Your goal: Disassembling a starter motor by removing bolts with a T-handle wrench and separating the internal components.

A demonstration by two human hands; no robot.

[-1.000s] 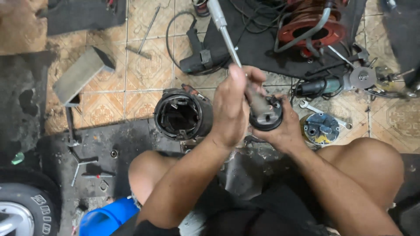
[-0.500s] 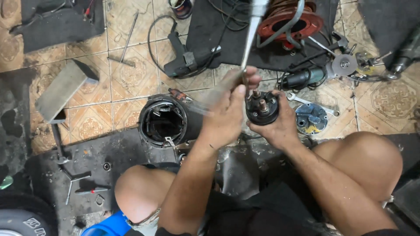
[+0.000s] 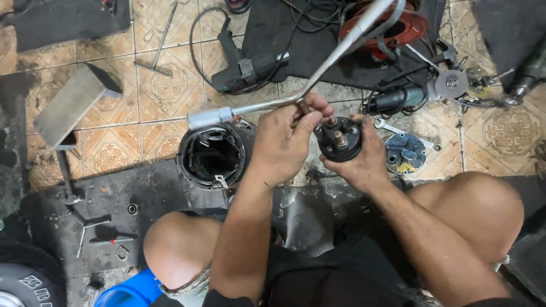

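My right hand [image 3: 367,165] cradles a round black motor end part [image 3: 340,139] with metal studs on its face, held above my knees. My left hand [image 3: 282,145] is closed around the hub of a three-armed socket wrench [image 3: 296,102], with its fingertips at the part's top edge. One wrench arm ends in a socket [image 3: 210,117] pointing left, and another runs up and to the right out of view. An open cylindrical motor housing [image 3: 213,156] stands on the floor just left of my left hand.
A black power drill [image 3: 244,71], an orange cable reel [image 3: 392,25] and an angle grinder [image 3: 421,94] lie at the back. A spanner [image 3: 398,128] and a round blue cover [image 3: 405,153] sit right of my hands. At left are a metal block [image 3: 68,108] and a tyre [image 3: 23,281].
The wrench stood upright on the black part; my left hand has tipped it so that one arm points left. The part has come a little lower in my right hand.
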